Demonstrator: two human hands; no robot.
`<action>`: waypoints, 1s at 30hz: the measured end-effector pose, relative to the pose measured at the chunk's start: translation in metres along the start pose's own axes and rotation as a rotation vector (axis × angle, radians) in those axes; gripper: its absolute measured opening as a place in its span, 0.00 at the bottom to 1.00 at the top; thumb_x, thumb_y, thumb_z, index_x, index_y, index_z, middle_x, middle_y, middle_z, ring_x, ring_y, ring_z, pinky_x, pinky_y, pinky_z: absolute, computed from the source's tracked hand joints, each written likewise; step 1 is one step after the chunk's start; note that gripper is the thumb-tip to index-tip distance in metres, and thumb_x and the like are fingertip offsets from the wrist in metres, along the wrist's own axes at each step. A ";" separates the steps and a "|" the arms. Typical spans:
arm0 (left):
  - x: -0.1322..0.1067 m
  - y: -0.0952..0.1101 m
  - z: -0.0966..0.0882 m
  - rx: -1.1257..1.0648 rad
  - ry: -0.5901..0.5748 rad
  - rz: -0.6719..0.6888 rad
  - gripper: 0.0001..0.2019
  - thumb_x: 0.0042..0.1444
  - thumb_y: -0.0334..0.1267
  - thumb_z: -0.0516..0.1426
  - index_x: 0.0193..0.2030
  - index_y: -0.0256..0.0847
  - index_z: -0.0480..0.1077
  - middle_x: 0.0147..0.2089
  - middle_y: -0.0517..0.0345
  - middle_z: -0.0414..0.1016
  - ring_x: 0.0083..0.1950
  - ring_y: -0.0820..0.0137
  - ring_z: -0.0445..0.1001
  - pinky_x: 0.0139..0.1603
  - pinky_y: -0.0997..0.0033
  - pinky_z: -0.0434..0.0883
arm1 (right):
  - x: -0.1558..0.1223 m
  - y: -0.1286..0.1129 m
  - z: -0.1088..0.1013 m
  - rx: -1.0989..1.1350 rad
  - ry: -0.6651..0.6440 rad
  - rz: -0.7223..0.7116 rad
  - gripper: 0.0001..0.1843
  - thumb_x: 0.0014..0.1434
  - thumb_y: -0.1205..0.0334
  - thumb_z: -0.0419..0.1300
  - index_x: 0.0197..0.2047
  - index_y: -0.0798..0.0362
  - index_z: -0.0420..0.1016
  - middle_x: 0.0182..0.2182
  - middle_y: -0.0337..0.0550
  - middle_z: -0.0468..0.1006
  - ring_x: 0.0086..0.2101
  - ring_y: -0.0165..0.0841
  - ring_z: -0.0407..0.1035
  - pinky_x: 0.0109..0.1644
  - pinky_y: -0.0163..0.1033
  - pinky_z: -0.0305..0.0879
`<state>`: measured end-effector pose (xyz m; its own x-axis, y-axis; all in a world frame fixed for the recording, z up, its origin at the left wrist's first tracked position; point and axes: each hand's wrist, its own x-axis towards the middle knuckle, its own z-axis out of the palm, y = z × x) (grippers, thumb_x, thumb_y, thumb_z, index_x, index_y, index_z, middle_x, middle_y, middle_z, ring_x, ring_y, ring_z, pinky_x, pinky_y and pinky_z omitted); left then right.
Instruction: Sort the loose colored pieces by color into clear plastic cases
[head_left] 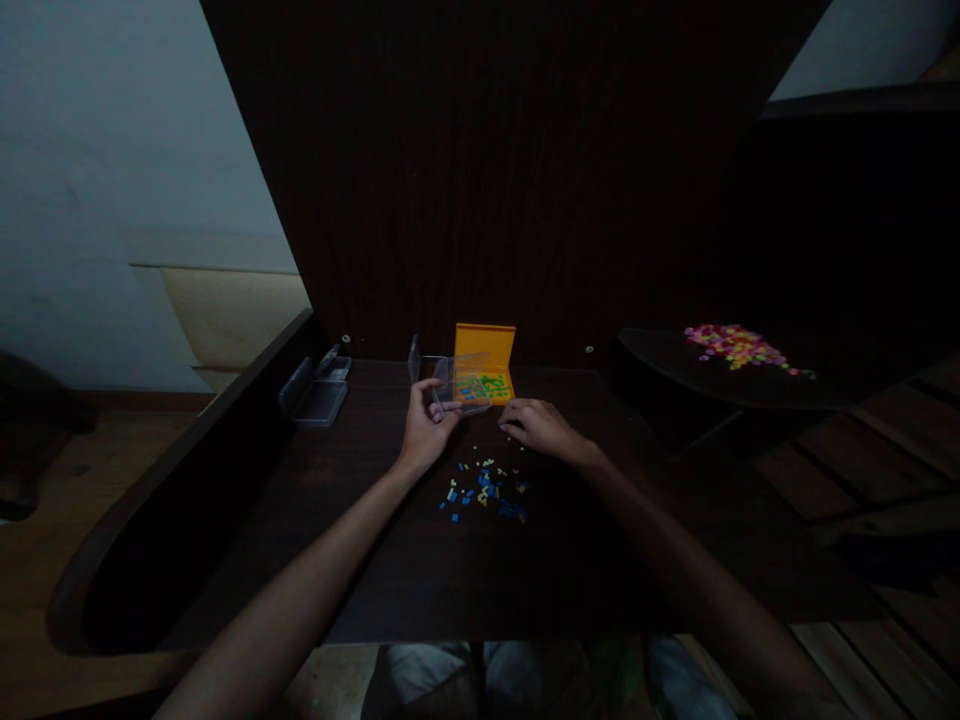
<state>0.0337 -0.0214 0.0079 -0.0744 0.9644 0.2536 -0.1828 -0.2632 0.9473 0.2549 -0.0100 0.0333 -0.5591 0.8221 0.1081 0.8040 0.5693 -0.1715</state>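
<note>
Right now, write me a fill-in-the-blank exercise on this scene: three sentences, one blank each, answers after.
1. Behind the clear box held in the fingers of the left hand stands an open box whose colour is ____.
2. The right hand rests on the dark table just beyond loose small pieces, mostly yellow and ____.
3. A pile of pink and yellow pieces lies far off on the person's ____ side.

Missing words: orange; blue; right.

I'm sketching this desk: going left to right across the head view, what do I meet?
Grey case → left hand holding a clear box → orange case → right hand → pink and yellow pile of pieces.
</note>
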 end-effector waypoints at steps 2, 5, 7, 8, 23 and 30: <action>0.000 0.001 0.000 0.004 -0.005 0.001 0.25 0.43 0.30 0.63 0.48 0.44 0.59 0.56 0.53 0.65 0.41 0.73 0.78 0.37 0.76 0.73 | 0.000 0.000 0.001 -0.002 -0.005 0.023 0.09 0.62 0.66 0.59 0.43 0.51 0.81 0.43 0.46 0.80 0.42 0.36 0.73 0.43 0.36 0.65; 0.000 0.001 0.000 0.006 -0.013 -0.004 0.25 0.43 0.30 0.63 0.48 0.44 0.59 0.56 0.53 0.66 0.42 0.72 0.78 0.36 0.75 0.73 | 0.001 0.001 0.004 -0.007 0.011 0.038 0.10 0.63 0.67 0.58 0.43 0.50 0.81 0.41 0.45 0.80 0.41 0.35 0.73 0.42 0.35 0.64; 0.000 0.000 0.001 0.000 -0.018 -0.010 0.26 0.43 0.30 0.63 0.48 0.44 0.59 0.54 0.54 0.68 0.42 0.71 0.79 0.37 0.74 0.73 | 0.001 0.002 0.007 -0.015 0.034 0.042 0.11 0.62 0.68 0.58 0.42 0.50 0.81 0.40 0.44 0.80 0.40 0.34 0.73 0.41 0.35 0.64; 0.000 0.000 0.001 -0.006 -0.021 -0.013 0.26 0.43 0.30 0.63 0.49 0.44 0.59 0.53 0.54 0.68 0.42 0.70 0.79 0.37 0.74 0.74 | 0.001 0.002 0.008 -0.017 0.045 0.044 0.11 0.62 0.68 0.57 0.42 0.50 0.81 0.40 0.45 0.80 0.40 0.34 0.73 0.41 0.35 0.64; -0.002 -0.004 0.004 -0.082 -0.073 -0.099 0.28 0.43 0.31 0.65 0.49 0.45 0.59 0.51 0.56 0.70 0.42 0.70 0.80 0.43 0.71 0.74 | 0.009 -0.010 -0.018 0.226 0.331 -0.078 0.10 0.64 0.67 0.56 0.40 0.54 0.80 0.36 0.47 0.79 0.38 0.35 0.72 0.43 0.38 0.67; -0.009 -0.002 0.008 -0.167 -0.180 -0.116 0.29 0.42 0.31 0.66 0.50 0.44 0.59 0.49 0.58 0.70 0.40 0.74 0.78 0.43 0.71 0.74 | 0.033 -0.042 -0.025 0.124 0.133 -0.124 0.11 0.63 0.70 0.56 0.42 0.53 0.80 0.41 0.47 0.80 0.41 0.36 0.72 0.46 0.39 0.65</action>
<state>0.0430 -0.0288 0.0053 0.1295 0.9731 0.1904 -0.3398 -0.1369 0.9305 0.2079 -0.0071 0.0685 -0.6138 0.7446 0.2624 0.6953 0.6672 -0.2672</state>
